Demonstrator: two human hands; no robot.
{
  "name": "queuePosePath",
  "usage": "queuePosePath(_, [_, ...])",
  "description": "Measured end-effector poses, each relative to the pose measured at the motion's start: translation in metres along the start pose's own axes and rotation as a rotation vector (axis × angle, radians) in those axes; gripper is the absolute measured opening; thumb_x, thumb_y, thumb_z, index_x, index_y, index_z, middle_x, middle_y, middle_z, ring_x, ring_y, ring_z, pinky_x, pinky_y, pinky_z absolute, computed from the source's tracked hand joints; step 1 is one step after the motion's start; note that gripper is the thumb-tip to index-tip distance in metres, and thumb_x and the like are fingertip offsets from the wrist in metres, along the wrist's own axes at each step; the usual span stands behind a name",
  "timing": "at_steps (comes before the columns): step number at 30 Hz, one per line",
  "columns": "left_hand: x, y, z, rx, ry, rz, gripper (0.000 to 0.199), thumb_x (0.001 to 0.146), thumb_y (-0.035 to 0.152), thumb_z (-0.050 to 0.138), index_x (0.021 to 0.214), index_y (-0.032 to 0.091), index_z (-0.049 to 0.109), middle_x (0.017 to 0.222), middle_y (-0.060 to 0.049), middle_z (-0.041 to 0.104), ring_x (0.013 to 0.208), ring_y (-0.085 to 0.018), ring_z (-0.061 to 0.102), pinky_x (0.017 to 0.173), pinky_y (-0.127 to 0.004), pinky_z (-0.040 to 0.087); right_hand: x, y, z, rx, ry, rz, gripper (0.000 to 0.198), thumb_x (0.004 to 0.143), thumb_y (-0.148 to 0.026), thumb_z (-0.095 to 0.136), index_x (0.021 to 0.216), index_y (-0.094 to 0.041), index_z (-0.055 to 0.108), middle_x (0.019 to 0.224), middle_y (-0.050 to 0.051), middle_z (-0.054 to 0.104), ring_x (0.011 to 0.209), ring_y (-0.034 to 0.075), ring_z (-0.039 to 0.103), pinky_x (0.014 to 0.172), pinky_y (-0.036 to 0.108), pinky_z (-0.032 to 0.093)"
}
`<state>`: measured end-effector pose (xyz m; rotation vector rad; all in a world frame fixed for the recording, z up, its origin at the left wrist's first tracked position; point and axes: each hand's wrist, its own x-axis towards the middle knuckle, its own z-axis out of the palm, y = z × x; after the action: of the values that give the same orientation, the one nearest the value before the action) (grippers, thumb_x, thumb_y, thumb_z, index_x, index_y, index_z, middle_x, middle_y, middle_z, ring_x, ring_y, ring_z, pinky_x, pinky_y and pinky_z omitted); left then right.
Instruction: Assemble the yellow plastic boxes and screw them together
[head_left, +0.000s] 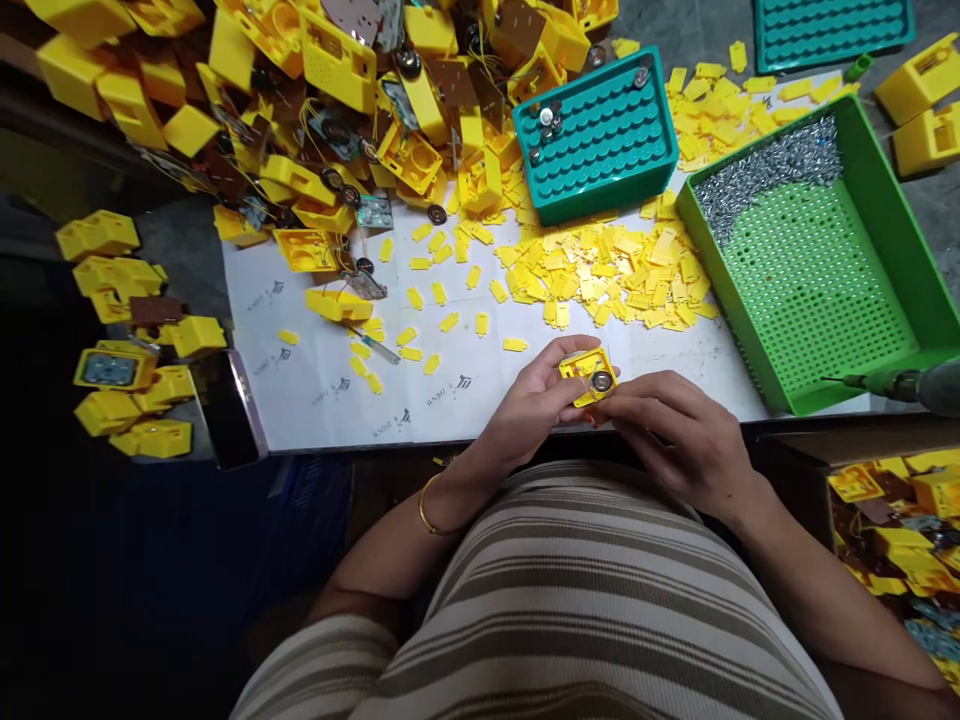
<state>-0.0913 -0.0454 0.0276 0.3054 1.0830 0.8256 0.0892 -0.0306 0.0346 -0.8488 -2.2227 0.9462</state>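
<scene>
My left hand point(529, 395) is closed around a small yellow plastic housing point(576, 368), held just over the front edge of the table. A round dark speaker point(601, 381) sits inside its lower right part. From the right, my right hand point(679, 430) reaches the housing's lower corner with fingertips pinched together. Whatever lies between those fingertips is hidden. A bit of reddish-orange shows under the housing, too small to name. Beyond my hands, a heap of small yellow plastic tabs point(607, 275) covers part of the white paper point(300, 390).
Yellow housings with wires and speakers point(337, 60) pile up at the back left. A teal tray point(600, 140) holds a few small round parts. Screws fill one end of a green basket point(825, 280), with a power screwdriver point(915, 388) across its near corner. A phone point(229, 408) lies left.
</scene>
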Motion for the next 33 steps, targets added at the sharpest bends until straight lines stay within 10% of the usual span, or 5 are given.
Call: queuePosePath(33, [-0.012,-0.004,-0.002,-0.014,-0.101,0.022,0.044,0.079,0.02,0.066,0.122,0.022,0.057,0.101,-0.004,0.067,0.088,-0.015,0.065,0.079,-0.029,0.055,0.013,-0.01,-0.002,-0.16,0.041,0.149,0.015,0.092,-0.018,0.056,0.102,-0.023,0.066,0.105,0.007,0.061,0.083,0.015,0.063,0.069,0.028,0.054])
